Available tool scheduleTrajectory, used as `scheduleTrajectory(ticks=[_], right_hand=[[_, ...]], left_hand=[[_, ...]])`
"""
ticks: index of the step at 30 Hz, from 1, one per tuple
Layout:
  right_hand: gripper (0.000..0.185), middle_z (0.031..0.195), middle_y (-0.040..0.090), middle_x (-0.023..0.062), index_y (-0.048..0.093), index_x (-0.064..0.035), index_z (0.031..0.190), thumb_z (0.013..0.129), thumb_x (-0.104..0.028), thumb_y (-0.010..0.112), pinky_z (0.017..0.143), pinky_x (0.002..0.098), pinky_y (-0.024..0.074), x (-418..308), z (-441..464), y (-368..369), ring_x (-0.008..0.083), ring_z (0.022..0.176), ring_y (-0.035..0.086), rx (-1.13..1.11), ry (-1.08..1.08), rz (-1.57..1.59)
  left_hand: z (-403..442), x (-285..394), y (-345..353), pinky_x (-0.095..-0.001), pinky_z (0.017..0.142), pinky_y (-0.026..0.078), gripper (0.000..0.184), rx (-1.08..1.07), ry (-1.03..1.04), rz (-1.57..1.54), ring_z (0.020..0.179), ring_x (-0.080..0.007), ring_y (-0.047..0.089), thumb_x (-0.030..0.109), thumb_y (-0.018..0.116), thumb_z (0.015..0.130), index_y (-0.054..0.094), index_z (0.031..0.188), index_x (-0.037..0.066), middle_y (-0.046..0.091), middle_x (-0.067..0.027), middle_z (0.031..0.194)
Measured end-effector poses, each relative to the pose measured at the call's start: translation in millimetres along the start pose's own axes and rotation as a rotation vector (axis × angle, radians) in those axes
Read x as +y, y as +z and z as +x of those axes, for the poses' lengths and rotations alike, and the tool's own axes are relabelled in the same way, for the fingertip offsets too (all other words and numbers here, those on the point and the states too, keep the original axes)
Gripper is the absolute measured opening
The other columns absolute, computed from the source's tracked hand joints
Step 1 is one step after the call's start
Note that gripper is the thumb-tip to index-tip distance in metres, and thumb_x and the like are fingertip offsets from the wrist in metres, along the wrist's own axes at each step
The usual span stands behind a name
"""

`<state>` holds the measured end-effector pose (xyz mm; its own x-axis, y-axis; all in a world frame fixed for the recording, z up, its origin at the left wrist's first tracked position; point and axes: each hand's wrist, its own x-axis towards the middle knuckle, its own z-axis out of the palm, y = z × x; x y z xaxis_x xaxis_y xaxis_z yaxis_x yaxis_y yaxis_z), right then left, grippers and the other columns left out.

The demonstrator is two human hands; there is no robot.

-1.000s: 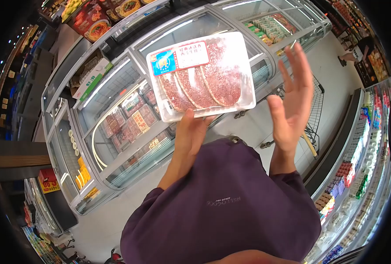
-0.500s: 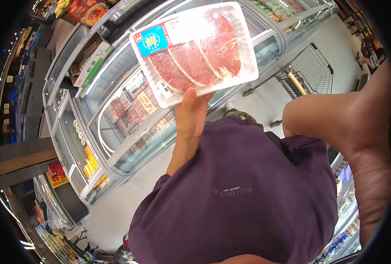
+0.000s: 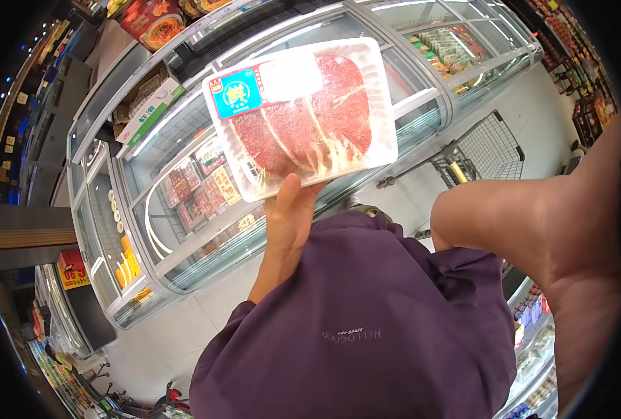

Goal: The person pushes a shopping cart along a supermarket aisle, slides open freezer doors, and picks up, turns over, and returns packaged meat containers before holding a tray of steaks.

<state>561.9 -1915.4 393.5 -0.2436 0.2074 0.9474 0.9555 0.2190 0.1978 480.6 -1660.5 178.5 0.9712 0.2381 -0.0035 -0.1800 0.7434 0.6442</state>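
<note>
My left hand (image 3: 289, 215) is closed on the lower edge of a white foam tray of sliced red meat (image 3: 303, 129), its thumb on the front and its other fingers behind. Clear film covers the tray, which is tilted toward me, and light glares off the film. A blue and red label (image 3: 238, 94) is stuck on the upper left corner, with a white label beside it. On the right, my bent right arm rises close to the camera. Only the forearm and what looks like the wrist or palm (image 3: 586, 307) show; the fingers are hidden.
Glass-sided freezer cases (image 3: 185, 269) stretch across in front, holding packaged meat (image 3: 195, 188). A green and white carton (image 3: 150, 112) sits on the left case. To the right stands a wire shopping cart (image 3: 495, 150). Stocked shelves (image 3: 534, 342) stand at lower right.
The meat tray and my left hand sit lower and slightly further left in view. The cases and cart have shifted slightly with the camera. My left hand keeps its hold.
</note>
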Motion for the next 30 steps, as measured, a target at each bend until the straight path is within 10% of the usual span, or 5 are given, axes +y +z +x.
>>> scheduleTrajectory(ticks=[30], right_hand=[[0.053, 0.14, 0.042, 0.0242, 0.04, 0.0015, 0.14, 0.09, -0.009, 0.057, 0.109, 0.0531, 0.0376, 62, -10, -6, 0.0391, 0.13, 0.044, 0.043, -0.026, 0.058]], left_hand=[[37, -12, 23, -0.0516, 0.11, 0.04, 0.059, 0.004, 0.018, 0.029, 0.128, -0.028, 0.051, 0.025, 0.069, 0.091, 0.043, 0.142, 0.009, 0.054, -0.0092, 0.137]])
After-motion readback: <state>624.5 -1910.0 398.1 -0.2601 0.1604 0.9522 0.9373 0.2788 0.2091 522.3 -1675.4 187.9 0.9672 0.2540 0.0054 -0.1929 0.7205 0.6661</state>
